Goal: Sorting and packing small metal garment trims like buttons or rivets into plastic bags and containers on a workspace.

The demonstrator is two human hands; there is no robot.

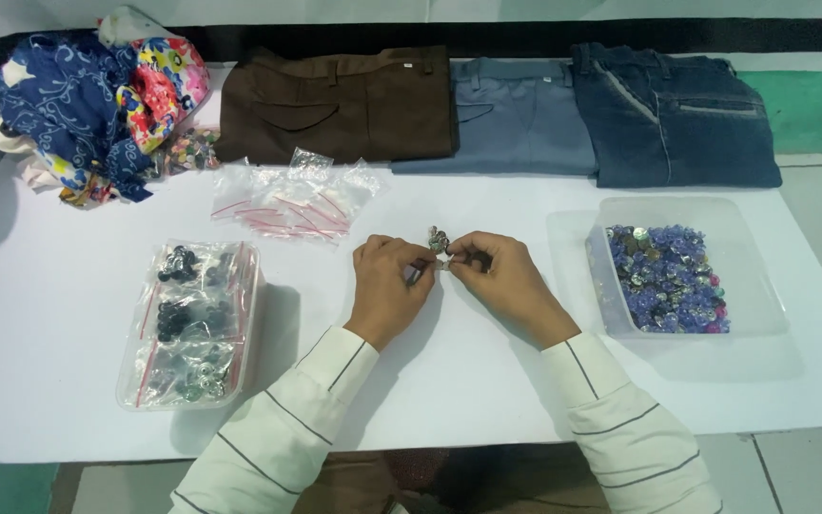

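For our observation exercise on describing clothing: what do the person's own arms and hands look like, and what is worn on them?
Both arms wear long white sleeves crossed by thin dark stripes, ending in plain cuffs at the wrists. The left hand and right hand are bare: no gloves, and no rings or watch can be made out.

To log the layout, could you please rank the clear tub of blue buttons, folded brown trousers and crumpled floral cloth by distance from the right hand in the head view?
From the right hand:
1. Clear tub of blue buttons, right.
2. Folded brown trousers, back left.
3. Crumpled floral cloth, far left corner.
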